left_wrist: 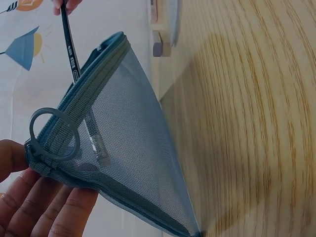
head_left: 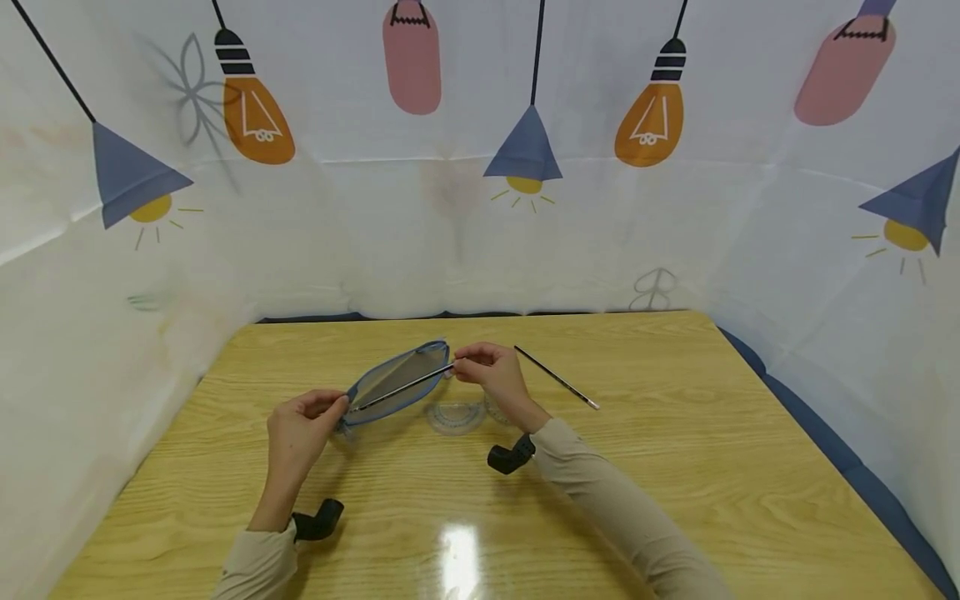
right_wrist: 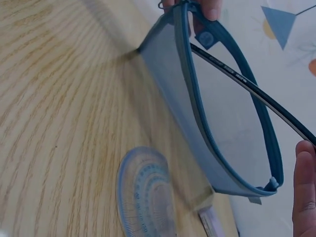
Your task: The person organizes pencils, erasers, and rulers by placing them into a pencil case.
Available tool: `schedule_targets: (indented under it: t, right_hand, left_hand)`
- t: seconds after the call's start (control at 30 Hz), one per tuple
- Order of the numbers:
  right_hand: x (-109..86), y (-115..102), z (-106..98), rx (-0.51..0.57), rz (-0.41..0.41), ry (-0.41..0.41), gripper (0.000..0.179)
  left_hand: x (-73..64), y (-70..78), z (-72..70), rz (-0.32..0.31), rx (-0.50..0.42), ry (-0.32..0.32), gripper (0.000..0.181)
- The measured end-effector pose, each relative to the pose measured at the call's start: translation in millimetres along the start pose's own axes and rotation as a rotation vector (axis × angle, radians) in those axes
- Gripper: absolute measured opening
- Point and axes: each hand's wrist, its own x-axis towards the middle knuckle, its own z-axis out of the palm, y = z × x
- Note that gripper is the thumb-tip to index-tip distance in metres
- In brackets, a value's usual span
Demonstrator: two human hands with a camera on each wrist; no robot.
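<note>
My left hand (head_left: 296, 437) grips one end of a blue zippered mesh pouch (left_wrist: 133, 118), thumb and fingers at the corner by the zipper's ring pull (left_wrist: 54, 134). The pouch's mouth gapes, raised over the table on its lower edge. My right hand (head_left: 495, 379) pinches a dark pencil (head_left: 401, 389) near one end. In the left wrist view, that pencil slants through the mouth, and its pale far end shows through the mesh. A clear protractor (right_wrist: 145, 192) lies on the table just below the pouch.
A second dark pencil (head_left: 557, 377) with a pale end lies on the wooden table (head_left: 675, 467), right of my right hand. Another clear piece (head_left: 495, 409) sits beside the protractor, partly behind the right wrist. A small pale block (right_wrist: 211, 222) lies near the pouch. Printed cloth (head_left: 450, 233) walls the table's back and sides.
</note>
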Motion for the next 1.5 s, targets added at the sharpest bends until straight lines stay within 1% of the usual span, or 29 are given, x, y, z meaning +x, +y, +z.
schedule_targets:
  t: [0.2, 0.43, 0.63, 0.87, 1.0, 1.17, 1.37, 1.5]
  right_hand:
    - [4.3, 3, 5, 0.011, 0.009, -0.014, 0.024]
    - [10.7, 8, 11, 0.068, 0.040, -0.030, 0.015]
    - [14.2, 11, 14, 0.067, 0.068, -0.018, 0.013]
    - [15.9, 11, 21, 0.051, 0.088, 0.017, 0.019]
    - [17.7, 13, 23, 0.050, 0.107, 0.019, 0.021]
    - [19.2, 16, 26, 0.068, 0.135, 0.017, 0.014]
    - [20.2, 22, 28, 0.060, 0.134, 0.013, 0.013]
    - [20.3, 25, 29, 0.048, 0.125, 0.010, 0.016]
  left_hand:
    - [0.1, -0.1, 0.9, -0.008, -0.018, -0.002, 0.017]
    - [0.0, -1.6, 1.7, -0.016, -0.035, -0.013, 0.018]
    - [0.1, -1.8, 1.8, -0.021, -0.036, -0.013, 0.018]
    - [-0.5, -2.8, 1.1, -0.028, -0.026, -0.018, 0.020]
    - [-0.2, -3.3, 0.9, -0.025, -0.032, -0.020, 0.020]
    - [0.4, -4.2, 1.3, -0.024, -0.025, -0.011, 0.018]
    - [-0.5, -4.1, 2.2, -0.017, -0.029, -0.010, 0.015]
    - [-0.6, -3.0, 2.7, -0.016, -0.022, -0.011, 0.014]
